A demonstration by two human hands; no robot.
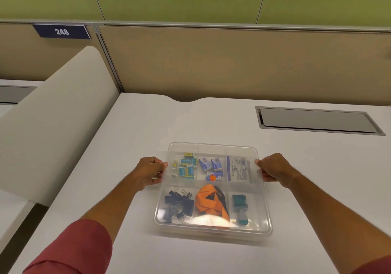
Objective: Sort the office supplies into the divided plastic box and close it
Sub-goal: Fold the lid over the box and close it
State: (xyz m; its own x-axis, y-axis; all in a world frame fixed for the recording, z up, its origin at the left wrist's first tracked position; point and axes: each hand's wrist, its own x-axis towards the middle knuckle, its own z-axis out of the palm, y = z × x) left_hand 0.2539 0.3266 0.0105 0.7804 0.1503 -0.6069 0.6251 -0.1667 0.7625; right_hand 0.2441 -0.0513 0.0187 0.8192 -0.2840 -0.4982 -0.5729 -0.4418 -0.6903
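the white desk [211,117] spreads out under your arms, and on it, between your two hands, sits the clear divided box [213,229] with its see-through lid [243,151] lying over it. your left hand [149,173] pinches the lid's left edge and your right hand [273,169] pinches its right edge, fingers curled round the rim. under the lid, nearer you than your hands, lie the orange lanyard [209,204], black binder clips [178,202] and a teal stamp [240,207]; level with your hands lie small staple boxes [187,166] and a card [239,169].
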